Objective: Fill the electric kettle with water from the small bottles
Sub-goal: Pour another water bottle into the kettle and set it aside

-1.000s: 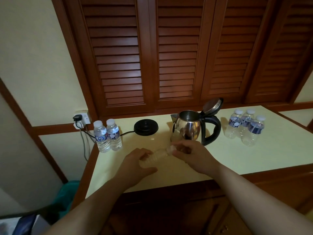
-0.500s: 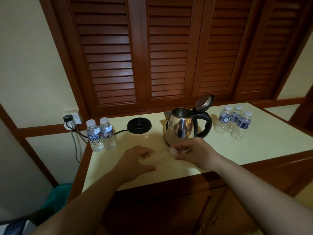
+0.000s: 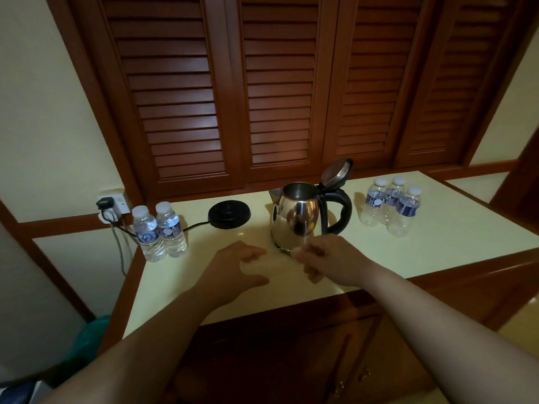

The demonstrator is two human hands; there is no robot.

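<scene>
A steel electric kettle (image 3: 297, 217) with a black handle stands on the pale counter (image 3: 437, 246), its lid tipped open. Just in front of it I hold a small clear bottle (image 3: 275, 262) on its side, low over the counter; it looks blurred and faint. My left hand (image 3: 233, 266) wraps its body. My right hand (image 3: 329, 259) pinches the white cap end (image 3: 296, 252) near the kettle's foot. Two capped bottles (image 3: 159, 228) stand at the counter's left edge, and three more bottles (image 3: 390, 205) stand right of the kettle.
The kettle's black power base (image 3: 229, 213) sits left of the kettle, its cord running to a wall socket (image 3: 112, 204). Dark louvred wooden shutters (image 3: 280, 97) rise behind the counter. A wooden cabinet (image 3: 320, 360) lies below the front edge.
Both hands keep hold of the sideways bottle, and my right hand's fingers have shifted around the cap. The view has drifted, so everything sits slightly left and lower.
</scene>
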